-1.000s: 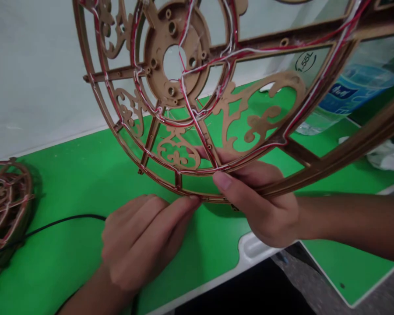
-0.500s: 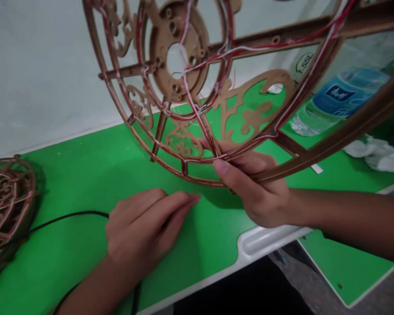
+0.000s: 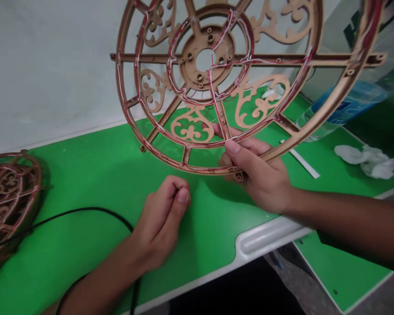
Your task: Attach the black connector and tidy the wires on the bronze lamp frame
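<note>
A brown openwork wheel-shaped frame (image 3: 188, 70) is held upright above the table, its hub, spokes and scrollwork facing me. Red and white wires run along its rings and down two spokes to the hub. My right hand (image 3: 265, 177) grips its lower rim, thumb on the near face and fingers behind. Below the rim and apart from it, my left hand (image 3: 164, 223) is closed, the thumb pressed against the curled fingers. Whatever lies inside that fist, if anything, is hidden.
More brown wired frames (image 3: 29, 192) lie at the left on the green table (image 3: 95, 175). A black cable (image 3: 85, 209) crosses the table towards my left arm. Behind the frame at right are a water bottle (image 3: 354, 103), a white strip (image 3: 304, 162) and crumpled white tissue (image 3: 376, 162).
The wheel-shaped frame has turned more squarely towards me, showing more of its right side. My left hand has shifted right and rotated, its thumb now facing up, still closed.
</note>
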{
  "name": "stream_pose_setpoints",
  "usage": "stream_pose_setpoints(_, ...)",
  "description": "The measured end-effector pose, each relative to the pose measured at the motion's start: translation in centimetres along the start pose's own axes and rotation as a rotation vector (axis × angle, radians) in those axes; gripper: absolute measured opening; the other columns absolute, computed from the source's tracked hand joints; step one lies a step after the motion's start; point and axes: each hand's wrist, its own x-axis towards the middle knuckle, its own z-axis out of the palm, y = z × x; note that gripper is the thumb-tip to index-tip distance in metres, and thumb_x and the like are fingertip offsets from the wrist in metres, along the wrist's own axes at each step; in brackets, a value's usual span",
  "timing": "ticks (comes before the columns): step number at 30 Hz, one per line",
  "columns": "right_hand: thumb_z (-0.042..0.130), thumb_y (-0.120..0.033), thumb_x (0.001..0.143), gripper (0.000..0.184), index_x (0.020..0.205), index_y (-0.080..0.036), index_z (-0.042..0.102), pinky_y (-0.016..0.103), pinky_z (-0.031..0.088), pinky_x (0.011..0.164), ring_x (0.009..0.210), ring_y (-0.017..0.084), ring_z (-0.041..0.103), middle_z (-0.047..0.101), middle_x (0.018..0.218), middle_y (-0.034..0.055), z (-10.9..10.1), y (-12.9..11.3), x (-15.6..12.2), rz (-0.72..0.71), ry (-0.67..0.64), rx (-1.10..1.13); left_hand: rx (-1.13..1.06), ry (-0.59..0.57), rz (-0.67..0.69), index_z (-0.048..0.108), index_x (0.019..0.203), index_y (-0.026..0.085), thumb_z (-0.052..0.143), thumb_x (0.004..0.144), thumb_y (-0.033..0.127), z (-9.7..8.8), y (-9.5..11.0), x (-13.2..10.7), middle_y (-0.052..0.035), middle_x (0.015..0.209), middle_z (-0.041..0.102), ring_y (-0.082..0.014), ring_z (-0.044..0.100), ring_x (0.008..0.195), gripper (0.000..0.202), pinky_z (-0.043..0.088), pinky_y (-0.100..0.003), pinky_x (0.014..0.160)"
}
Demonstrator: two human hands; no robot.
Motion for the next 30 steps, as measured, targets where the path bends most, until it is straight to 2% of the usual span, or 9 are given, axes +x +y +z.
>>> stream_pose_setpoints(4, 0.069, -0.051, 0.087, 0.035, 0.104, -0.022, 0.066, 0.021, 0.022, 0.04, 0.044, 0.006, 0.024, 0.029, 0.057, -0.0074, -0.3, -0.1, 0.5, 0.124, -0.062, 0.154, -0.247, -0.046, -0.118, 0.049, 0.063, 0.017, 0.066, 0.085, 0.054, 0.3, 0.8, 0.6, 0.007, 0.053, 0.041, -0.0006, 0.036, 0.049, 0.047, 0.028, -0.014, 0.046)
stream_pose_setpoints(6, 0.07, -0.053, 0.085, 0.036, 0.097, -0.021, 0.063, 0.02, 0.022, 0.041, 0.044, 0.005, 0.025, 0.032, 0.056, -0.008, -0.1, -0.1, 0.7, 0.194, -0.141, 0.204, -0.486, -0.048, -0.141, 0.059, 0.078, 0.017, 0.084, 0.065, 0.06, 0.5, 0.8, 1.0, 0.0047, 0.063, 0.056, -0.002, 0.046, 0.051, 0.051, 0.035, -0.014, 0.046)
stream_pose_setpoints(8, 0.072, -0.057, 0.082, 0.04, 0.085, -0.019, 0.058, 0.019, 0.02, 0.041, 0.045, 0.005, 0.027, 0.035, 0.056, -0.0078, 0.3, -0.1, 0.7, 0.283, -0.234, 0.207, -0.629, -0.046, -0.113, 0.063, 0.102, 0.019, 0.081, 0.06, 0.071, 0.7, 0.5, 1.2, -0.0004, 0.082, 0.067, -0.004, 0.051, 0.051, 0.069, 0.041, -0.018, 0.043)
stream_pose_setpoints(12, 0.071, -0.061, 0.081, 0.046, 0.081, -0.019, 0.054, 0.018, 0.017, 0.04, 0.043, 0.005, 0.026, 0.035, 0.054, -0.0087, 1.2, -0.5, 0.4, 0.398, -0.35, 0.136, -0.772, 0.058, -0.124, 0.062, 0.101, 0.021, 0.068, 0.08, 0.061, 0.9, 0.0, 1.3, 0.0026, 0.08, 0.064, -0.0038, 0.051, 0.046, 0.046, 0.046, -0.02, 0.042)
stream_pose_setpoints(15, 0.064, -0.06, 0.086, 0.047, 0.073, -0.018, 0.049, 0.018, 0.014, 0.038, 0.042, 0.005, 0.022, 0.029, 0.052, -0.0088, 1.0, -0.8, -0.6, 0.475, -0.352, 0.073, -0.85, 0.12, -0.15, 0.06, 0.103, 0.022, 0.064, 0.085, 0.054, 1.1, 0.3, 1.2, 0.0065, 0.076, 0.059, -0.0012, 0.044, 0.041, 0.037, 0.046, -0.019, 0.04)
stream_pose_setpoints(17, 0.06, -0.055, 0.088, 0.045, 0.067, -0.019, 0.044, 0.018, 0.014, 0.038, 0.043, 0.005, 0.022, 0.03, 0.054, -0.0073, 0.6, -0.9, -1.8, 0.528, -0.305, 0.056, -0.887, 0.127, -0.159, 0.06, 0.107, 0.022, 0.063, 0.085, 0.056, 1.3, 0.6, 1.1, 0.0072, 0.074, 0.057, -0.0008, 0.043, 0.041, 0.041, 0.047, -0.019, 0.041)
stream_pose_setpoints(20, 0.056, -0.043, 0.079, 0.025, 0.085, -0.02, 0.052, 0.02, 0.027, 0.042, 0.051, 0.008, 0.031, 0.039, 0.065, -0.0044, 0.3, -0.7, -4.0, 0.456, -0.133, 0.097, -0.92, 0.093, -0.158, 0.06, 0.118, 0.02, 0.063, 0.085, 0.059, 1.7, 1.0, 0.9, 0.0064, 0.071, 0.057, -0.002, 0.045, 0.044, 0.051, 0.047, -0.018, 0.044)
stream_pose_setpoints(25, 0.064, -0.036, 0.08, 0.026, 0.099, -0.02, 0.056, 0.021, 0.038, 0.05, 0.061, 0.011, 0.046, 0.052, 0.074, -0.0017, 1.6, 0.4, -6.2, 0.256, 0.141, 0.118, -0.939, 0.055, -0.117, 0.045, 0.142, 0.025, 0.064, 0.082, 0.063, 2.2, 1.2, 0.4, 0.0036, 0.082, 0.063, -0.0048, 0.054, 0.05, 0.073, 0.05, -0.019, 0.044)
stream_pose_setpoints(30, 0.069, -0.042, 0.083, 0.04, 0.116, -0.021, 0.059, 0.027, 0.052, 0.079, 0.098, 0.016, 0.061, 0.066, 0.11, 0.0064, 4.3, 1.3, -5.3, 0.079, 0.35, 0.092, -0.938, 0.04, -0.102, 0.042, 0.143, 0.031, 0.061, 0.081, 0.069, 2.5, 1.2, 0.3, -0.0006, 0.104, 0.067, -0.0045, 0.054, 0.051, 0.076, 0.051, -0.02, 0.041)
